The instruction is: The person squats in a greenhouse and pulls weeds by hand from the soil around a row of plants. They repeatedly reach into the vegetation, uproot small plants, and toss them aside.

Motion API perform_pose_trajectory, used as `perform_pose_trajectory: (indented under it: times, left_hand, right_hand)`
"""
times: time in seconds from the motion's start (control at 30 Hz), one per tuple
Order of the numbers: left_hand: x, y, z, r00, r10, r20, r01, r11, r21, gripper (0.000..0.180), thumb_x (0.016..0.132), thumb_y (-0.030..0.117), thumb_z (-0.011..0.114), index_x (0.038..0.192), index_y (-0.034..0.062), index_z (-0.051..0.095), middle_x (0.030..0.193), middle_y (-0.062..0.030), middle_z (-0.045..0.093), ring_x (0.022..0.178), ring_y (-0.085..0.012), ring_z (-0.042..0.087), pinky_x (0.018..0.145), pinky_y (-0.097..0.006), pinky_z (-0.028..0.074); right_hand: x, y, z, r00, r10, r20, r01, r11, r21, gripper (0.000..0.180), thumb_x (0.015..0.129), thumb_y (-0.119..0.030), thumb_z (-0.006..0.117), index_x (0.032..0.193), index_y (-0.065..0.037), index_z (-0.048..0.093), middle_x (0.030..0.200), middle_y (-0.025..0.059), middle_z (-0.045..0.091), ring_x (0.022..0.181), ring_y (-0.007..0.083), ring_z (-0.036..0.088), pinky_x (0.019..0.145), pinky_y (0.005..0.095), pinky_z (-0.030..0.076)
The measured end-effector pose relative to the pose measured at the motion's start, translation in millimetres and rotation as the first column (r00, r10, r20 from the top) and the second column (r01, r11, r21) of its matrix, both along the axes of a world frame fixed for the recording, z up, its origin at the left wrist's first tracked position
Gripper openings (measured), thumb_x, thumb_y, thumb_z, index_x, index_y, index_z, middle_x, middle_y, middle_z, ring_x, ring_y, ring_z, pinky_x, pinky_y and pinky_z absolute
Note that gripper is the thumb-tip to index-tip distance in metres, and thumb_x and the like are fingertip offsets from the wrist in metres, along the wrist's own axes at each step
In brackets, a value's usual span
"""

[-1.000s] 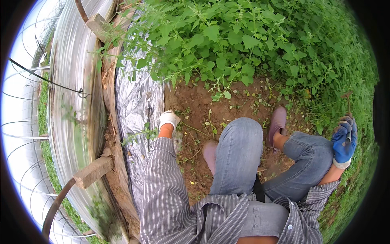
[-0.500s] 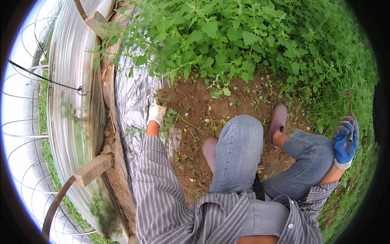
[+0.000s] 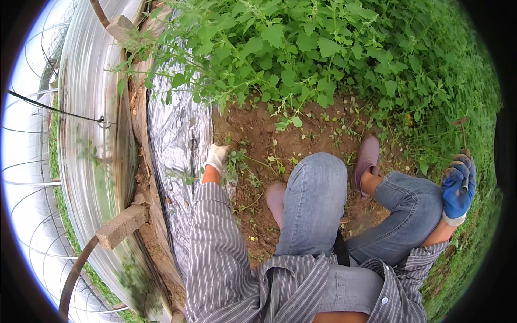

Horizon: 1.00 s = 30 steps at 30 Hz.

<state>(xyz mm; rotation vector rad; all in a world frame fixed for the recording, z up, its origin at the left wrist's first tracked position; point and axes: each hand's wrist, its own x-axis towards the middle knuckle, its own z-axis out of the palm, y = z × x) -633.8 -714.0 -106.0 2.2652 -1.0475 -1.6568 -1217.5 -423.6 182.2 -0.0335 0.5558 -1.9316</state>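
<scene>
My left hand [image 3: 217, 156], in a pale, soiled glove, is at the edge of the silvery plastic film [image 3: 183, 140] where it meets the brown soil. Its fingers look curled, and whatever they may hold is hidden. Right beside it lies a small leafy weed [image 3: 235, 160] with thin stems. Far to the right, by my bent knee, my right hand [image 3: 458, 180] in a blue-and-white glove is closed around the handle of a small hand hoe. The narrow, rusty-looking head of the hoe [image 3: 461, 123] points up against the greenery.
Dense leafy green plants [image 3: 301, 48] fill the far side and the right. On the left runs a clear plastic sheet [image 3: 91, 134], with concrete blocks [image 3: 123, 227] along it. My pink shoes [image 3: 367, 161] stand on the bare soil [image 3: 264, 129].
My left hand has moved right, from over the plastic film to its soil-side edge. The right hand with the hoe stays in place.
</scene>
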Motion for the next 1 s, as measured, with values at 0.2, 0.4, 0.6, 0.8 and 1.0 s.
perform_pose_trajectory:
  times: [0.2, 0.4, 0.6, 0.8, 1.0]
  left_hand:
    - [103, -27, 8, 0.613, -0.376, 0.694, 0.675, 0.706, -0.214, 0.041, 0.075, 0.033, 0.064, 0.101, 0.0013, 0.06, 0.097, -0.0167, 0.064, 0.088, -0.0268, 0.062, 0.078, -0.035, 0.048]
    - [72, -15, 9, 0.222, -0.671, 0.708, 0.767, 0.568, 0.298, 0.036, 0.083, 0.035, 0.05, 0.097, 0.0044, 0.065, 0.105, -0.0187, 0.061, 0.095, -0.0298, 0.059, 0.08, -0.035, 0.047]
    - [-7, -11, -2, 0.109, -0.717, 0.689, 0.84, 0.437, 0.322, 0.034, 0.084, 0.032, 0.046, 0.096, 0.0057, 0.064, 0.1, -0.0155, 0.063, 0.092, -0.0284, 0.061, 0.079, -0.034, 0.048]
    - [-62, 7, 38, 0.368, -0.557, 0.744, 0.734, 0.665, 0.135, 0.027, 0.076, 0.021, 0.054, 0.093, 0.0037, 0.066, 0.096, -0.0178, 0.064, 0.089, -0.0319, 0.063, 0.075, -0.041, 0.05]
    - [-50, 6, 32, 0.497, -0.589, 0.637, 0.71, 0.698, 0.091, 0.029, 0.081, 0.027, 0.056, 0.093, 0.0026, 0.066, 0.095, -0.0161, 0.065, 0.083, -0.0266, 0.064, 0.072, -0.036, 0.05]
  right_hand:
    - [-3, -8, -6, 0.997, 0.036, 0.061, -0.035, 0.999, -0.032, 0.028, 0.097, -0.017, 0.033, 0.118, -0.001, 0.04, 0.087, 0.0034, 0.042, 0.07, 0.0127, 0.044, 0.066, 0.0287, 0.038]
    - [2, -14, -7, 0.992, 0.105, 0.075, -0.1, 0.993, -0.066, 0.027, 0.097, -0.017, 0.033, 0.117, -0.002, 0.041, 0.087, 0.0033, 0.042, 0.071, 0.0125, 0.044, 0.066, 0.0292, 0.038]
    - [-1, -2, 4, 1.0, 0.024, 0.007, -0.024, 1.0, 0.007, 0.027, 0.097, -0.018, 0.032, 0.116, -0.002, 0.041, 0.086, 0.003, 0.042, 0.07, 0.0127, 0.044, 0.067, 0.0299, 0.038]
    - [-1, 0, 10, 0.999, 0.015, -0.034, -0.015, 1.0, 0.009, 0.026, 0.097, -0.018, 0.032, 0.116, -0.002, 0.041, 0.086, 0.0031, 0.042, 0.07, 0.0128, 0.044, 0.066, 0.0292, 0.039]
    - [-1, -4, 2, 0.999, 0.049, -0.016, -0.049, 0.999, -0.002, 0.025, 0.097, -0.018, 0.033, 0.114, -0.002, 0.041, 0.086, 0.0029, 0.042, 0.07, 0.0127, 0.044, 0.066, 0.0287, 0.039]
